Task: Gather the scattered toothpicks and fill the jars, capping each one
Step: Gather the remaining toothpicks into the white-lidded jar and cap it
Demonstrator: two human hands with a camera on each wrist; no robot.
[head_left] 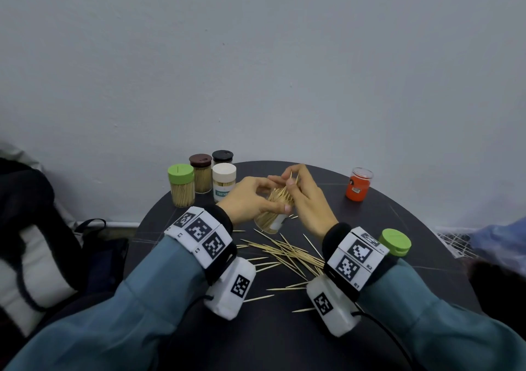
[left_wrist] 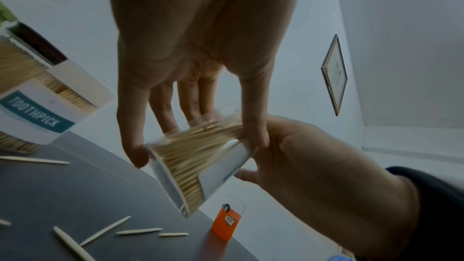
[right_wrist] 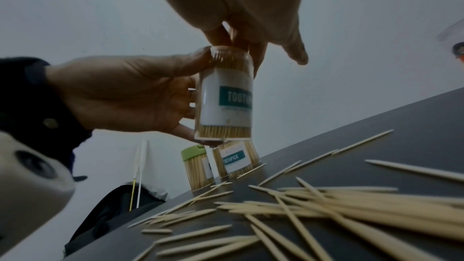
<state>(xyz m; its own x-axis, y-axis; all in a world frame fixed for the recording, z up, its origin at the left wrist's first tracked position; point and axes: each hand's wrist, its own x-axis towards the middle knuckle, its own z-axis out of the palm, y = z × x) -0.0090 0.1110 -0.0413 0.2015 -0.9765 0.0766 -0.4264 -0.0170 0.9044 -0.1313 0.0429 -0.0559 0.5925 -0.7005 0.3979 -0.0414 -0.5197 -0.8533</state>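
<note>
Head view: mid-frame, left hand point(head_left: 250, 197) wrapped round open jar point(head_left: 270, 222), tilted over counter point(head_left: 398, 228); right hand point(head_left: 301, 191) pinching toothpicks point(head_left: 293, 178) at its mouth. Loose toothpicks point(head_left: 284, 254) lower centre. Left wrist: jar point(left_wrist: 200, 166) centre. Right wrist: jar point(right_wrist: 226, 94) clear of counter, mid-frame.

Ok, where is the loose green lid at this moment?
In the head view the loose green lid lies on the dark table at its right side, just beyond the right wrist, nearer than the orange jar.
</note>
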